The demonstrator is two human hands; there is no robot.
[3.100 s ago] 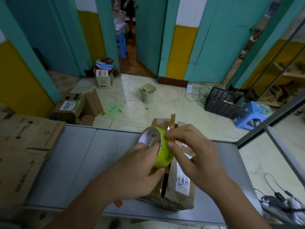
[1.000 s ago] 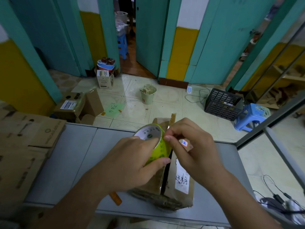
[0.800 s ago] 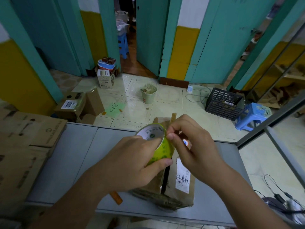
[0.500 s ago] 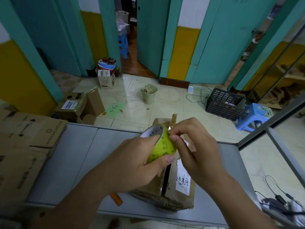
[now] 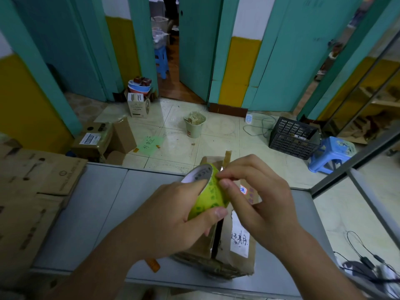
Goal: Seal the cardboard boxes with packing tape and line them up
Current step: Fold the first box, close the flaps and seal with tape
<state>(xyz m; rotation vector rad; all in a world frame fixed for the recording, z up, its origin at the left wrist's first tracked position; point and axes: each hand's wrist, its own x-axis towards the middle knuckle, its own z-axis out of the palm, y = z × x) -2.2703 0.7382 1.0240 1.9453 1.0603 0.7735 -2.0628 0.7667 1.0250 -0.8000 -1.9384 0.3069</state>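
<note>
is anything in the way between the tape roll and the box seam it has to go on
Nothing visible does. The left hand grips the tape roll right over the cardboard box, the right hand pinches at the roll's edge, and the open seam between the flaps lies bare below them.

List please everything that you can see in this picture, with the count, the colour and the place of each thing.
tape roll: 1, yellow-green, held above the box
cardboard box: 1, brown with a white label, on the table, top seam not taped
table: 1, grey, under the box
flat cardboard: a stack, brown, at the left edge of the view
open box: 1, brown, on the floor behind the table, left
bin: 1, pale green, floor centre
crate: 1, black, floor right
stools: 2, blue, one beside the crate, one in the doorway
left hand: 1, grips the tape roll
right hand: 1, fingertips pinch at the roll's edge
</note>
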